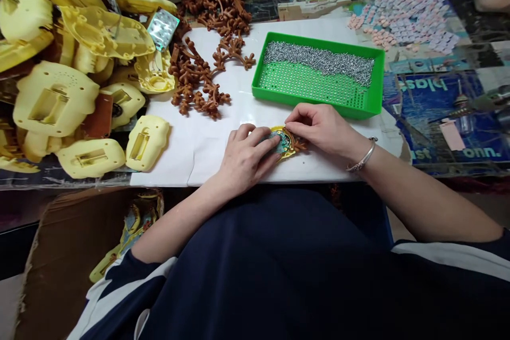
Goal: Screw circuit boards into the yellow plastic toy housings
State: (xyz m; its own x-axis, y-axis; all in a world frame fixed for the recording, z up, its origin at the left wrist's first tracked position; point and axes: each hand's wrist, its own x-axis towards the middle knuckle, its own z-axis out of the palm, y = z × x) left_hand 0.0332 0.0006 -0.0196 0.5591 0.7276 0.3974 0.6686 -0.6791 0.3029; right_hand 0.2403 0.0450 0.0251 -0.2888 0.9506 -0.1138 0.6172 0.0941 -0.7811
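Left hand [245, 155] of ours is grasping the small yellow shell [287, 155], fingers lying over its green board [283, 141], thumb bracing the near side. We are working with the shell directly before our body, on white paper [211, 143] covering the counter. Its long axis seems to be running left to right across us; our fingers are hiding the left end, so we are not judging the exact angle.

Right hand [324, 130] is reaching in from the right, its thumb and forefinger closing in a pinch at the shell's far rim. Whether that pinch is holding anything small, we cannot tell. Neither hand is lying nearer: both are touching the shell, the left covering its left part, the right meeting it at the far edge. Brown piece [300, 146] is showing at the shell's right end, just below the right fingers.

Beyond the shell, a green tray [319, 102] is sitting slightly to the right, its near wall running just past the right hand. Screws [319, 56] are heaping along the tray's far side. Right hand is lying nearer to them than the left. Brown parts [199, 74] are spreading to the far left of the shell.
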